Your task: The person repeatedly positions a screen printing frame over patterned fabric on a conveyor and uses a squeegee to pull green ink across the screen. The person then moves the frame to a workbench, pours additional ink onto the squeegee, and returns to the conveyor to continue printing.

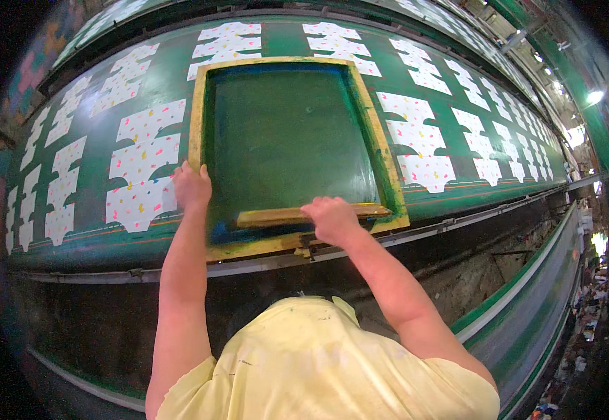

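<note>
A printing screen with a yellow wooden frame [383, 148] and a dark green mesh [287, 136] lies on the long green table [283, 42]. My left hand [191, 185] grips the left side of that frame, fingers curled over the wood. My right hand [329, 217] is closed around a wooden squeegee [269, 215], which lies crosswise at the near end of the mesh. White cut fabric pieces with small coloured motifs [143, 161] lie on either side of the screen.
Rows of similar white pieces [416, 154] run along the table to both sides. A metal rail [129, 273] follows the near edge. Another long green table [521, 280] is at the lower right, with scattered debris [591, 308] beside it.
</note>
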Available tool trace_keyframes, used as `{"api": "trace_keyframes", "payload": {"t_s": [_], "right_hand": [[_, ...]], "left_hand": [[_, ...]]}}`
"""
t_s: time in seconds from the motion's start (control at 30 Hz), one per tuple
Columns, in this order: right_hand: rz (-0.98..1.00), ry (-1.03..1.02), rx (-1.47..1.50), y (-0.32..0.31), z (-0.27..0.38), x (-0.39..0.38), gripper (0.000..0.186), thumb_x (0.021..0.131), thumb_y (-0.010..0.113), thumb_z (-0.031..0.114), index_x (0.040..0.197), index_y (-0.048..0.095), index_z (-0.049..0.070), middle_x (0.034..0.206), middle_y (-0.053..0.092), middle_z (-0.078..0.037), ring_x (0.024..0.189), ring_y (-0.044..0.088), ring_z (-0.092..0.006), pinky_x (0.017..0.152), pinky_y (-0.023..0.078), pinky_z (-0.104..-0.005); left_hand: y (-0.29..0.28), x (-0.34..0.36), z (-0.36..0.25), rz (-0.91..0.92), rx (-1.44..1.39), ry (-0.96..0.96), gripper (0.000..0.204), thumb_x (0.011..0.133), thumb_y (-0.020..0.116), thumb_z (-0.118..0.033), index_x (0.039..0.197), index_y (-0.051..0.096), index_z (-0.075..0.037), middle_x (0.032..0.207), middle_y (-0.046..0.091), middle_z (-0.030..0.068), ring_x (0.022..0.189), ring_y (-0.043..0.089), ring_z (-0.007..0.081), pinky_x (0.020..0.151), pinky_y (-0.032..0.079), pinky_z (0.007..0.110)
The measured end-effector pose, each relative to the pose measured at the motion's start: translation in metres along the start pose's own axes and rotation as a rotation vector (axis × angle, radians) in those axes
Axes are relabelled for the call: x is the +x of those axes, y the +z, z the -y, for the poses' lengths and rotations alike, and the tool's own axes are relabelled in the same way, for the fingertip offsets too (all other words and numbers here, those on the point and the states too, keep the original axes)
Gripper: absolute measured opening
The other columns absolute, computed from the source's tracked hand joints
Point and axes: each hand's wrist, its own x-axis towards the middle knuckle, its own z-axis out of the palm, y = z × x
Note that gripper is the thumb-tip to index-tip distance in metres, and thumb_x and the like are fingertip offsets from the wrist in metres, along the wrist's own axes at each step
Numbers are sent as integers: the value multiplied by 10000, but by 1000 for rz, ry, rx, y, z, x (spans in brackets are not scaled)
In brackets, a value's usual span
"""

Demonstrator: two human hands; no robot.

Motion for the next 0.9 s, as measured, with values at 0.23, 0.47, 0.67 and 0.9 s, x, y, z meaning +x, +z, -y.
{"api": "trace_keyframes", "payload": {"t_s": [0.23,0.47,0.67,0.9], "right_hand": [[-107,-187,40,-4,-5,-28,419,970,749,389,1252,755,79,1083,751,-166,1072,720,-364,969,546,-507],[-75,-209,489,-12,-75,-49,425,965,778,427,1179,802,61,1219,779,-147,1228,684,-361,1090,521,-520],[-499,283,212,-17,-203,-53,448,867,876,174,1278,753,46,1373,697,-195,1292,639,-386,1141,497,-518],[-422,574,370,-3,-258,-21,822,831,906,104,1555,525,22,1424,669,-221,1323,630,-442,1144,510,-514]], "left_hand": [[-7,7,-20,109,78,-131,571,1041,692,-493,1310,653,8,1293,691,247,1196,693,453,992,586,566],[7,9,-25,83,304,-235,692,1068,565,-663,1167,721,4,1194,755,260,1088,762,477,936,616,580],[14,18,-23,135,369,-250,669,1072,578,-642,1161,720,6,1213,741,264,1119,749,466,962,606,571],[6,23,-24,128,225,-208,662,1043,649,-613,1172,701,34,1212,717,248,1154,698,484,992,567,566]]}}
